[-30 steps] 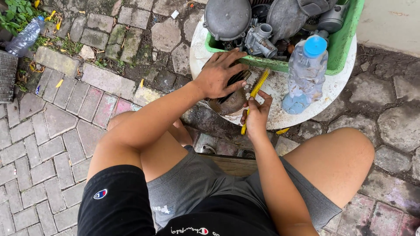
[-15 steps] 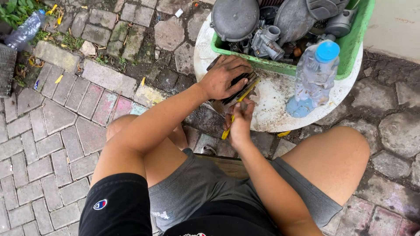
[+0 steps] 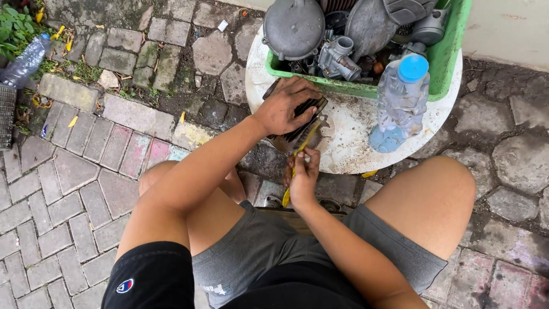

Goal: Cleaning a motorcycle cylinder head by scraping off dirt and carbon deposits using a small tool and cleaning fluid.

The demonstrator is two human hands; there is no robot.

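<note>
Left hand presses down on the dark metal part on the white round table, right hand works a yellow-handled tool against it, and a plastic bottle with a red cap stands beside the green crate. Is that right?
Not quite: the bottle has a blue cap, not red, as the head view shows. The rest holds: the left hand presses the dark metal part on the white round table, the right hand works the yellow-handled tool, beside the green crate.

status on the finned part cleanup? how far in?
Done: grey-brown residue already lies on the round white table, which may come from brushing. In hand: the left hand presses the dark finned metal engine part at the table edge, while the right hand works a yellow-handled brush against it. Left: the part looks dark and grimy, and more metal engine pieces sit in the green plastic crate.
</note>
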